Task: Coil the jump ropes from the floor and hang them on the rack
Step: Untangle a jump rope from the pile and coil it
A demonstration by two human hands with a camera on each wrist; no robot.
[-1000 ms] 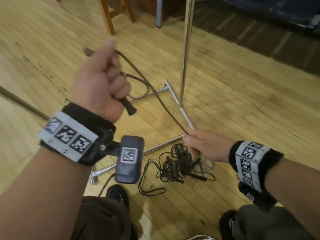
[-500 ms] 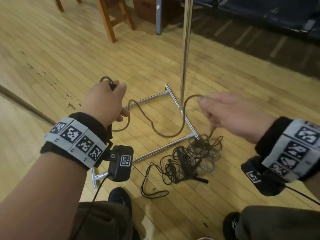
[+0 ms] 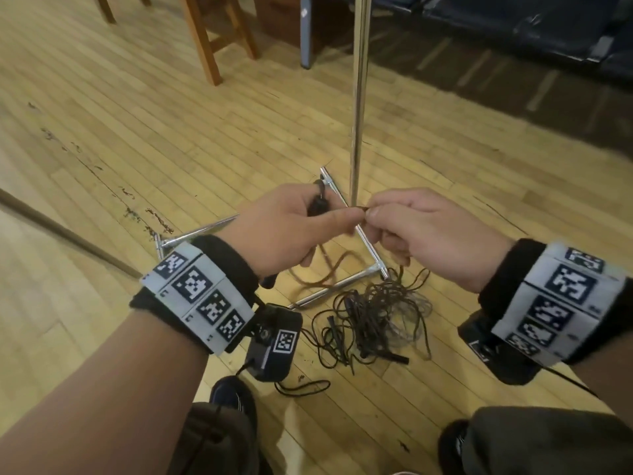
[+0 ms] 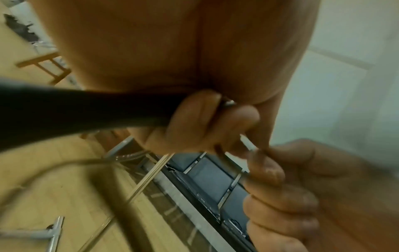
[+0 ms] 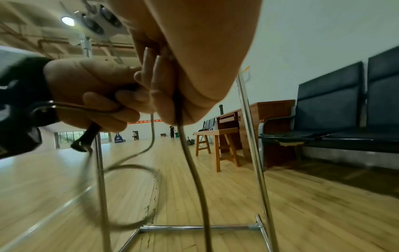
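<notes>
Head view: left hand point(image 3: 284, 231) curled round black handle point(image 3: 317, 205) of brown jump rope point(image 3: 325, 272), thumb tip meeting right hand point(image 3: 414, 231), which pinches a strand of the same rope between thumb and forefinger; one loop hanging below the left fist, above the rack base point(image 3: 342, 286); rack pole point(image 3: 358, 97) upright just behind the hands; tangled pile of dark ropes point(image 3: 373, 317) on the wood floor point(image 3: 137, 132) beside the base, near the right hand's side; left wrist view: fingers point(image 4: 194, 119) wrapped round the handle point(image 4: 86, 110), right hand point(image 4: 302, 187) close alongside, blurred loop below; right wrist view: strand point(image 5: 190, 153) dropping from the pinch towards the floor, loop point(image 5: 129, 196) dangling near the chrome base; risks, as judged: trailing strand snagging in the pile and dragging other ropes up; loop catching the base bar; loops slipping from the fist at the handover, undoing the coil
</notes>
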